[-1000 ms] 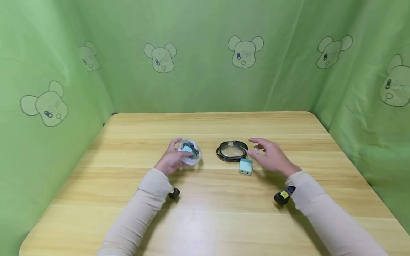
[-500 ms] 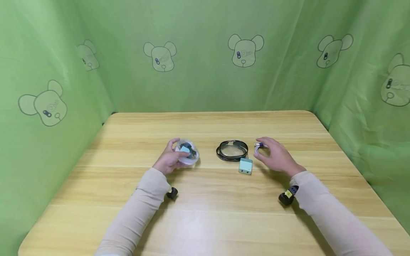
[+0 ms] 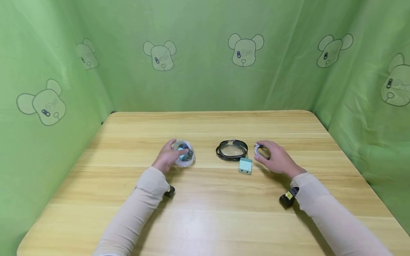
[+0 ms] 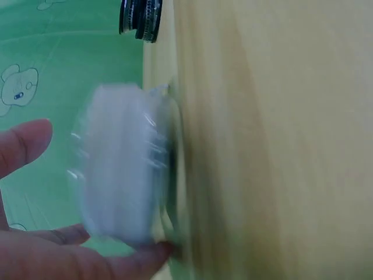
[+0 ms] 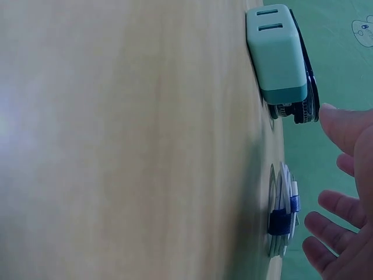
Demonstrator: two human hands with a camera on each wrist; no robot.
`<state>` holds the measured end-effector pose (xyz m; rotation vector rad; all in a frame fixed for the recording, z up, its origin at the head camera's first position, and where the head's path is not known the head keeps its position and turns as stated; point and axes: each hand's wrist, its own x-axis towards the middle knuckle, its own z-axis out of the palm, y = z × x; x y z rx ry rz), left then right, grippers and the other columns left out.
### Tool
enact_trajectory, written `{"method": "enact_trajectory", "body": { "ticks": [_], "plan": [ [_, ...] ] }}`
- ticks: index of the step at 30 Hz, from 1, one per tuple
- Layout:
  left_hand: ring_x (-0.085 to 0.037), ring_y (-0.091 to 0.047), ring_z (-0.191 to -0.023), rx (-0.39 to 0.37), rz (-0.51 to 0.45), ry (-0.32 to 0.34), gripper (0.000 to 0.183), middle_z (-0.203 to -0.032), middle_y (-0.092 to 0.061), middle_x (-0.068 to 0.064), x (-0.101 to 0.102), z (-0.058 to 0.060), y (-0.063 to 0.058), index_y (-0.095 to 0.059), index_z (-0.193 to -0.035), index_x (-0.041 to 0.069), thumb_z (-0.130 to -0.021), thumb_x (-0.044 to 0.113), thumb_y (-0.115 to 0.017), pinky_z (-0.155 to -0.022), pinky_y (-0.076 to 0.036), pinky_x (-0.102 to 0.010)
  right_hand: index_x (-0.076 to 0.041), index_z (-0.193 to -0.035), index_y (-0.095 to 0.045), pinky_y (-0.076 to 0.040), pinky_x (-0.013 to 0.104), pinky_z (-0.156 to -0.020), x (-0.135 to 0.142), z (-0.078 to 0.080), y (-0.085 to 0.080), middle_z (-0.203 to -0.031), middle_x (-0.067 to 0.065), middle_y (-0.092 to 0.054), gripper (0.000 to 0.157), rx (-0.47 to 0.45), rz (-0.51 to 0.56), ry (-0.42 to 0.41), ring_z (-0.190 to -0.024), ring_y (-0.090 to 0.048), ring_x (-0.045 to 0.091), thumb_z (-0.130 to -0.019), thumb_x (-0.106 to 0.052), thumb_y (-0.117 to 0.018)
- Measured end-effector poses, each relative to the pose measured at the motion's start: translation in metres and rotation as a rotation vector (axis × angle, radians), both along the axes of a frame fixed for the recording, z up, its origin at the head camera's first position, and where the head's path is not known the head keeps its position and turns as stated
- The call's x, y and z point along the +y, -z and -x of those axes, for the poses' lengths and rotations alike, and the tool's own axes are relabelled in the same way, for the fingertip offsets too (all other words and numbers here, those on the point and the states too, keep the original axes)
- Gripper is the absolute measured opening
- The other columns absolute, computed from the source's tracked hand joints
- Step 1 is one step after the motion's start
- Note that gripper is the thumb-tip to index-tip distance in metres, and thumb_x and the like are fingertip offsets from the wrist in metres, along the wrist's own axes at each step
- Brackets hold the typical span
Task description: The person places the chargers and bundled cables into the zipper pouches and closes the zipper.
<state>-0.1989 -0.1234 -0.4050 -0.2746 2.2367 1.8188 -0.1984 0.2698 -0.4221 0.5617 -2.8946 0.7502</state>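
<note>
In the head view my left hand [image 3: 166, 159] is around a round white coil in clear wrap [image 3: 189, 162], thumb across its teal and dark middle. In the left wrist view this coil [image 4: 119, 169] is blurred, low over the table, with a thumb and fingers at its lower end. My right hand [image 3: 278, 160] hovers by a coiled white cable [image 3: 256, 150]. In the right wrist view its fingers are apart from the cable [image 5: 285, 195], which stands on the table in a dark blue strap. To its left are a mint two-port charger [image 3: 245, 166] and a coiled black cable [image 3: 221, 155].
The wooden table [image 3: 205, 213] has rounded corners and a light glare near its front. Green curtains [image 3: 205, 89] printed with bear heads rise behind it and on both sides.
My left hand has moved slightly left with the white coil. My right hand has drawn right, away from the black cable and charger, and the white cable shows more plainly.
</note>
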Motion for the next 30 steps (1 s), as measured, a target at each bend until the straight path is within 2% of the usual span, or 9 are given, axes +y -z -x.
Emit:
{"method": "enact_trajectory", "body": {
  "ticks": [3,7,12,16,22,27,30],
  "plan": [
    [-0.038,-0.030,-0.137,0.011,0.068,0.007,0.083,-0.156,-0.023,-0.017,0.003,-0.001,-0.005,-0.022,-0.154,0.012,-0.089,0.025,-0.071,-0.112,-0.032,-0.049,-0.001,-0.138,-0.048,-0.030,0.063,-0.108,0.002,0.000,0.002,-0.138,0.025,-0.046,0.059,0.009,0.007,-0.008,-0.129,-0.039,0.045,-0.090,-0.027,-0.070],
    [-0.038,-0.028,-0.137,0.031,0.098,0.003,0.080,-0.156,-0.021,-0.017,0.007,-0.002,-0.008,-0.020,-0.154,0.015,-0.091,0.028,-0.068,-0.113,-0.030,-0.053,0.000,-0.136,-0.049,-0.030,0.064,-0.108,0.004,-0.001,0.003,-0.137,0.026,-0.047,0.061,0.019,-0.011,-0.012,-0.128,-0.040,0.046,-0.088,-0.028,-0.073],
    [-0.038,-0.023,-0.140,0.102,0.123,-0.040,0.078,-0.157,-0.016,-0.017,0.014,-0.002,-0.014,-0.021,-0.154,0.017,-0.092,0.030,-0.067,-0.114,-0.026,-0.053,0.000,-0.138,-0.047,-0.028,0.066,-0.106,0.010,-0.004,0.003,-0.141,0.028,-0.042,0.069,0.001,-0.050,0.005,-0.128,-0.037,0.049,-0.084,-0.031,-0.077],
    [-0.037,-0.023,-0.140,0.126,0.138,-0.071,0.077,-0.157,-0.017,-0.015,0.019,-0.002,-0.018,-0.023,-0.153,0.018,-0.091,0.032,-0.067,-0.115,-0.025,-0.052,0.000,-0.139,-0.045,-0.029,0.066,-0.106,0.012,-0.006,0.004,-0.142,0.027,-0.041,0.069,-0.017,-0.055,0.008,-0.129,-0.036,0.049,-0.086,-0.033,-0.075],
    [-0.035,-0.023,-0.141,0.144,0.082,-0.059,0.074,-0.157,-0.020,-0.013,0.028,0.001,-0.021,-0.026,-0.152,0.017,-0.092,0.032,-0.067,-0.115,-0.025,-0.052,0.000,-0.139,-0.045,-0.030,0.067,-0.105,0.013,-0.008,0.001,-0.141,0.028,-0.041,0.067,-0.039,-0.074,0.021,-0.128,-0.037,0.050,-0.088,-0.033,-0.072],
    [-0.035,-0.031,-0.138,0.107,-0.009,-0.002,0.071,-0.154,-0.028,-0.012,0.039,0.003,-0.026,-0.030,-0.150,0.017,-0.092,0.030,-0.068,-0.113,-0.030,-0.049,-0.001,-0.144,-0.040,-0.027,0.074,-0.101,0.016,-0.010,-0.006,-0.145,0.035,-0.031,0.082,-0.149,-0.145,0.062,-0.128,-0.030,0.057,-0.083,-0.041,-0.076],
    [-0.035,-0.037,-0.133,0.082,-0.027,0.044,0.071,-0.152,-0.032,-0.013,0.047,0.005,-0.028,-0.031,-0.150,0.017,-0.091,0.030,-0.068,-0.111,-0.035,-0.046,0.000,-0.145,-0.039,-0.028,0.075,-0.099,0.018,-0.009,-0.008,-0.143,0.040,-0.028,0.091,-0.235,-0.178,0.051,-0.126,-0.030,0.060,-0.078,-0.046,-0.079]
  ]
}}
